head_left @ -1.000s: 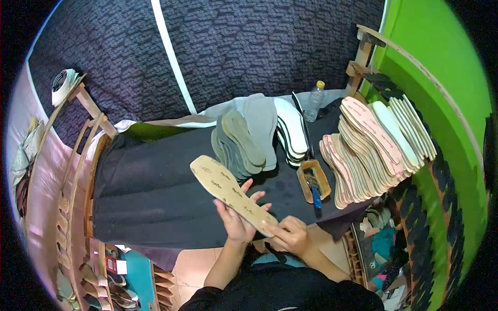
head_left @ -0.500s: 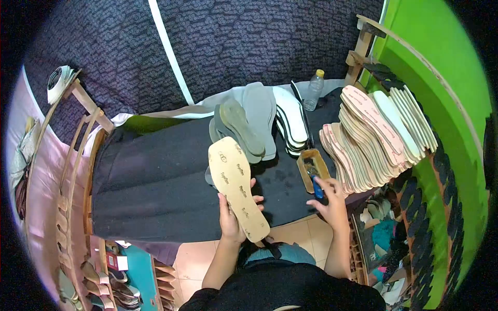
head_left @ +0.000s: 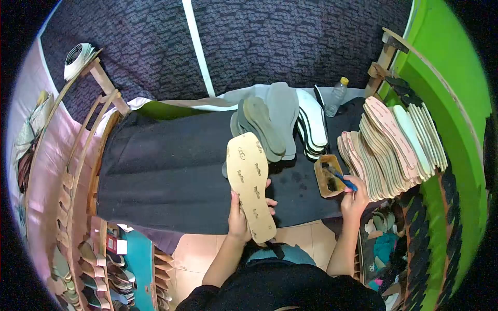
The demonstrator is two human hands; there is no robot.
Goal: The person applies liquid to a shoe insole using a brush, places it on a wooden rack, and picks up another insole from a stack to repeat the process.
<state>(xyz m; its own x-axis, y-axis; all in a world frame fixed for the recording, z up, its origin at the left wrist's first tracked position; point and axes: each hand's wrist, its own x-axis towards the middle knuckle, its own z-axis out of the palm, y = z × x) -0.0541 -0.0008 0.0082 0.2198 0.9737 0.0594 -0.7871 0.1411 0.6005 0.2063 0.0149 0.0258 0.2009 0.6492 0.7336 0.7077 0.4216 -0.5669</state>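
Note:
My left hand (head_left: 238, 222) is closed around the lower part of a tan printed insole (head_left: 247, 179), thumb on one edge and fingers on the other. The insole is raised above the dark cloth, its printed face toward me. My right hand (head_left: 355, 201) pinches the blue handle of a brush (head_left: 346, 181). The brush slants down into a small tan rectangular container (head_left: 322, 186), where its tip meets dark, wet-looking residue. Behind the held insole lie grey and olive insoles (head_left: 263, 124), with a stack of white, dark-edged insoles (head_left: 312, 122) to their right.
Large stacks of pink and cream insoles (head_left: 386, 140) stand right of the container. A clear bottle with a yellow cap (head_left: 337, 97) is at the back. Dark cloth (head_left: 161, 171) covers the table. Wooden racks (head_left: 78, 155) flank it, with shoe parts (head_left: 119, 280) low on the left.
My right hand has gone from loosely spread fingers at the brush to a pinch on its handle, and the brush now leans more to the right. The whole view has shifted slightly.

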